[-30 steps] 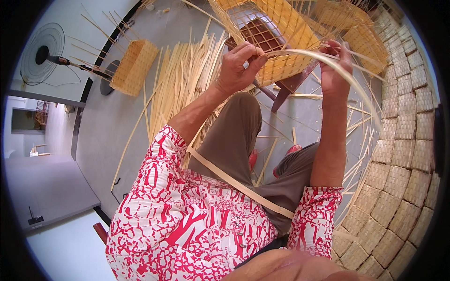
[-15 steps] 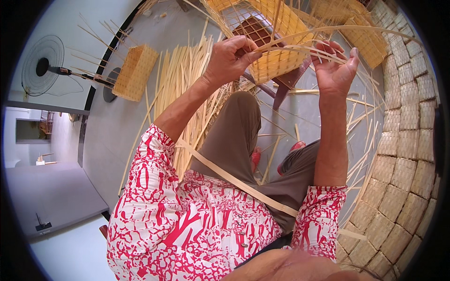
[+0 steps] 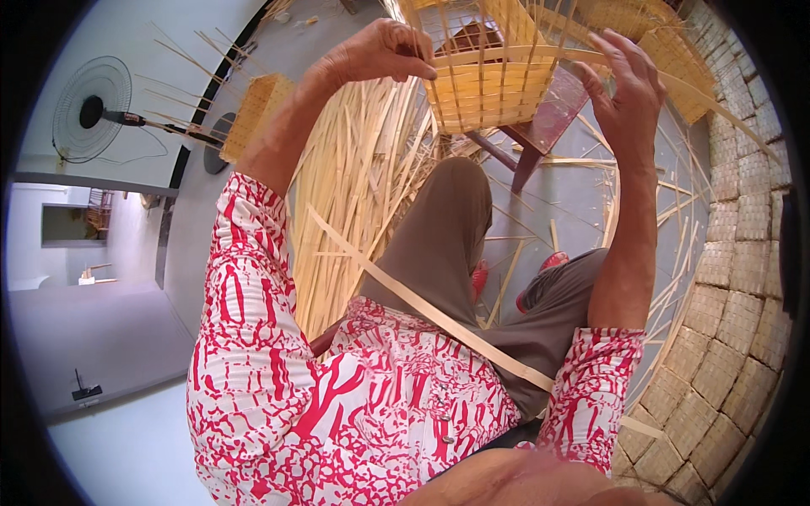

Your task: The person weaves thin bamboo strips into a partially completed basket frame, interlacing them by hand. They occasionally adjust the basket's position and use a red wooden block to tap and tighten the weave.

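A partly woven yellow bamboo basket (image 3: 489, 97), with upright stakes rising from its wall, rests on a dark red wooden stool (image 3: 553, 118). A long flat bamboo strip (image 3: 713, 103) runs across the stakes above the woven rows and trails off to the right. At the basket's left corner, my left hand (image 3: 384, 55) pinches the strip between thumb and fingers; the exact grip is partly hidden. My right hand (image 3: 629, 88) is curled loosely around the strip on the right side, with the strip passing between its thumb and fingers.
Loose bamboo strips (image 3: 363, 160) cover the floor at left. Another strip (image 3: 430, 308) lies over my lap. Stacked woven pieces (image 3: 717, 329) line the right side. A staked basket (image 3: 257, 114) and a fan (image 3: 91, 110) stand at left; more baskets (image 3: 675, 72) sit far right.
Both hands have moved apart, the left leftward and up, the right rightward. The strip, earlier held bowed above the basket, now lies across its stakes.
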Available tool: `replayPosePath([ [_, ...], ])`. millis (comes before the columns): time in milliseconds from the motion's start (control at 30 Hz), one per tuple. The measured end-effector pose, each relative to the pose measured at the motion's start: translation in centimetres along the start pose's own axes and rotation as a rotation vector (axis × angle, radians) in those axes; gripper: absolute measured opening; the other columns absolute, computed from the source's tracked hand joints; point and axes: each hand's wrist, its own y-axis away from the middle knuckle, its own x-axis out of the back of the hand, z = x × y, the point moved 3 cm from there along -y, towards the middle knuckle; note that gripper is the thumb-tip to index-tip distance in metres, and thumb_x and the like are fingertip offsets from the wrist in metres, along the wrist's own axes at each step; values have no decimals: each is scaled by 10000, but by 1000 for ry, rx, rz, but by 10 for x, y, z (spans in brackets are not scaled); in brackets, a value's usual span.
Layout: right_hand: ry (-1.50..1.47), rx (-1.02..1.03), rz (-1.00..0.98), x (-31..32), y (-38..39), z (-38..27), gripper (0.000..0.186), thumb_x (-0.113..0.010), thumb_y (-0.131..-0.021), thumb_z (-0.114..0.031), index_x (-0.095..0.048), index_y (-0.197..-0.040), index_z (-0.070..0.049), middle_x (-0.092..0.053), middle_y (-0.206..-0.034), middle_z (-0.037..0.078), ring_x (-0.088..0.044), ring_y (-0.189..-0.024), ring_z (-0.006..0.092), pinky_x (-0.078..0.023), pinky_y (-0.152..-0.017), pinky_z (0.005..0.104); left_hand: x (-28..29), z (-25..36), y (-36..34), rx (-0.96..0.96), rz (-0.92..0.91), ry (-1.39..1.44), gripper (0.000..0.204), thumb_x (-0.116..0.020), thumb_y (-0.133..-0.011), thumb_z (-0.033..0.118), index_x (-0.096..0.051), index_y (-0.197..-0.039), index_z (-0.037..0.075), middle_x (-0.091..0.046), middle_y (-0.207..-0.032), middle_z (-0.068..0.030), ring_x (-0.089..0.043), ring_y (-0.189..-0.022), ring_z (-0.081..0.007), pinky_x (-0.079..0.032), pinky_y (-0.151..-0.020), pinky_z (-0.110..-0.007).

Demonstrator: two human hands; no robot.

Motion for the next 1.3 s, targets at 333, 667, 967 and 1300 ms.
replayPosePath([
  [333,-188,21,-409,-47,8,-3,101,-603,-960,-198,-666,-1014,-142,-708,-924,76,-663,-959,264,-447,-905,402,9,-28,22,-73,129,-142,227,-763,-894,223,-736,-1079,94,-685,-825,4,-611,-643,-68,-523,-583,-221],
  [667,-582,-222,-597,-23,-2,-28,146,-588,-937,-76,-669,-1045,-21,-585,-733,108,-573,-661,174,-476,-644,322,-75,-27,36,71,1018,337,663,-667,-965,368,-356,-1436,20,-537,-1366,-179,-532,-1253,-221,-504,-969,-402],
  [967,-723,-298,-604,-8,20,-29,146,-590,-963,-40,-673,-1078,-7,-565,-714,33,-535,-683,113,-462,-641,273,-80,-45,-42,-151,1076,724,467,-463,-1037,269,-425,-1406,-14,-556,-1250,-98,-510,-1136,-163,-421,-987,-319],
  [1300,-702,-365,-562,9,16,-24,160,-630,-965,-77,-686,-1101,-13,-570,-697,23,-529,-659,95,-453,-612,251,-65,-36,-56,-203,1182,462,530,-581,-993,304,-400,-1404,22,-504,-1252,-96,-485,-1113,-152,-423,-963,-311],
])
